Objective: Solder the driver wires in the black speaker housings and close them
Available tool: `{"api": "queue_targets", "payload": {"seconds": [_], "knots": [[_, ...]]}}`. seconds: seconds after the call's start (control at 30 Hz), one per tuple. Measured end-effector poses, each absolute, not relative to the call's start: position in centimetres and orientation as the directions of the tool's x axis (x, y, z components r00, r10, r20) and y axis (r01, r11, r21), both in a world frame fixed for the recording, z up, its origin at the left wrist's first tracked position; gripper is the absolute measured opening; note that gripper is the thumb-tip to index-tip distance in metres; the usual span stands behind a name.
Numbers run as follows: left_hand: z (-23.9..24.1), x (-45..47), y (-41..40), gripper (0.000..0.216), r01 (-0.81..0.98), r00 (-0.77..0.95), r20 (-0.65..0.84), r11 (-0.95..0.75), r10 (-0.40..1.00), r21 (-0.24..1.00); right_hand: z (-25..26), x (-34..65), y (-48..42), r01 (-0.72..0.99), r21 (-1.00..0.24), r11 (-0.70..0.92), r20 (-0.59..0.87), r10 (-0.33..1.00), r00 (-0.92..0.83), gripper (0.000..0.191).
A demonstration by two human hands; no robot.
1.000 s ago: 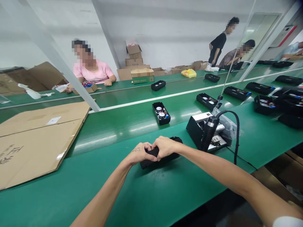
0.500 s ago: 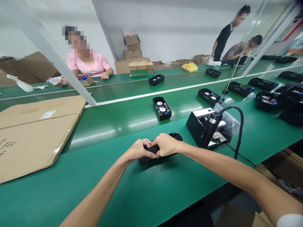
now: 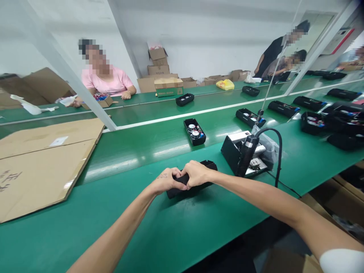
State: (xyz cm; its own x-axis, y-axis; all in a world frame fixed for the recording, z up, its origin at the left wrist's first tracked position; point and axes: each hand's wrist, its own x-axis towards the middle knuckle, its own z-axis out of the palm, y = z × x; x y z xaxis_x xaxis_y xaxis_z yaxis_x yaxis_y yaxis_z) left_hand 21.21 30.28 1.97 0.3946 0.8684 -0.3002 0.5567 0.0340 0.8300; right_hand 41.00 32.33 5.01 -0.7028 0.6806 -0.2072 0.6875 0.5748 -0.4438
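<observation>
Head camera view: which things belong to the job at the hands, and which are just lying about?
Job: left hand, right hand, black case under both hands.
Lying about: flattened cardboard sheet, yellow bag.

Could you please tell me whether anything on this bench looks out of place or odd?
The flattened cardboard sheet stands out: it lies skewed on the green bench, loose packing at odds with the black case gripped by the left hand and right hand.
</observation>
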Motion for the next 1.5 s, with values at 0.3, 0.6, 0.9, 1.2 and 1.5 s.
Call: {"api": "queue_targets", "payload": {"seconds": [0.3,0.6,0.9,1.2,1.5], "knots": [[1.4,21.5,27.4,0.026,0.633,0.383,-0.123,-0.163,0.915,0.757,5.9,45.7,26.9,0.558,-0.576,0.597,0.256,0.781,-0.57,0.054],[-4.4,22.7,21.0,0.022,0.694,0.423,0.486,-0.618,0.765,0.37,2.0,58.0,23.4,0.561,-0.786,0.261,0.574,0.645,0.504,0.055],[-4.9,23.0,20.5,0.029,0.681,0.394,0.574,-0.647,0.718,0.342,1.5,59.0,26.5,0.309,-0.934,0.181,0.302,0.862,0.408,0.053],[-4.6,22.8,20.8,0.012,0.692,0.431,0.617,-0.68,0.659,0.243,-0.1,58.2,25.3,-0.047,-0.946,0.321,0.308,0.933,0.185,0.031],[-5.2,21.7,23.6,0.011,0.656,0.663,0.612,-0.728,0.432,-0.198,7.3,62.1,25.7,0.028,-0.82,0.572,0.454,0.619,0.641,0.033]]}}
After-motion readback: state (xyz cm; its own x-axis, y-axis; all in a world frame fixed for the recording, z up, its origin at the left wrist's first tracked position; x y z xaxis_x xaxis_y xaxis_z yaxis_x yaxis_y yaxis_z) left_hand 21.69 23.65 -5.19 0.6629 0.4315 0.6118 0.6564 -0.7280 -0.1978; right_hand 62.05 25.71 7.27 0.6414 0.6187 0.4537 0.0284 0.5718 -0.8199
